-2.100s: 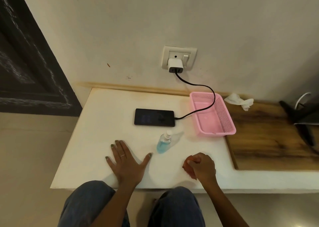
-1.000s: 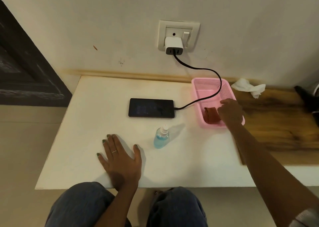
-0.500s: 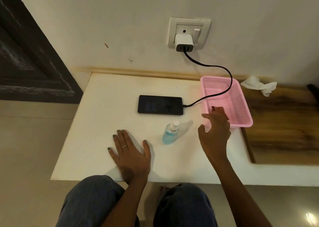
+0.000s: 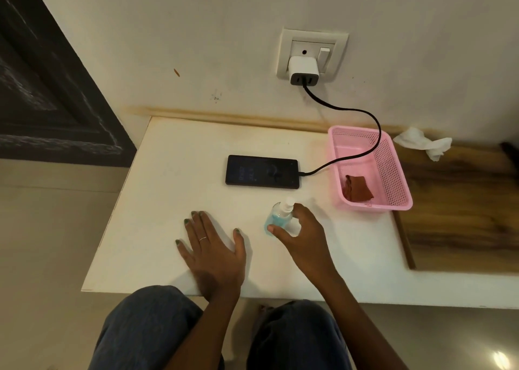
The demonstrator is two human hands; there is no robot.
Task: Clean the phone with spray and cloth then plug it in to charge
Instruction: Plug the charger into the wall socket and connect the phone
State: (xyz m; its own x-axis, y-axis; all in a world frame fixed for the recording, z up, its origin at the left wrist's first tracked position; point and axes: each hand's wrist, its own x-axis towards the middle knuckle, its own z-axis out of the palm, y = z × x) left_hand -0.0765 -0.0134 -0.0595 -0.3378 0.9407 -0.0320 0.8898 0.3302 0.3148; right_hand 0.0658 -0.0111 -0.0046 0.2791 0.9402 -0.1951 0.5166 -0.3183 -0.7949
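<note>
Right hand (image 4: 302, 236) fingers curled round spray bottle (image 4: 276, 220), thumb on its near side; left hand (image 4: 212, 250) flat, fingers spread on white table (image 4: 168, 201). Phone (image 4: 262, 171) beyond bottle, cable (image 4: 365, 128) plugged in. Cloth (image 4: 358, 188) lies in pink basket (image 4: 393, 170)

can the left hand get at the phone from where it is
Probably yes: the left hand lies flat on the table, and only bare tabletop shows between it and the phone; the spray bottle stands off to the side.
</note>
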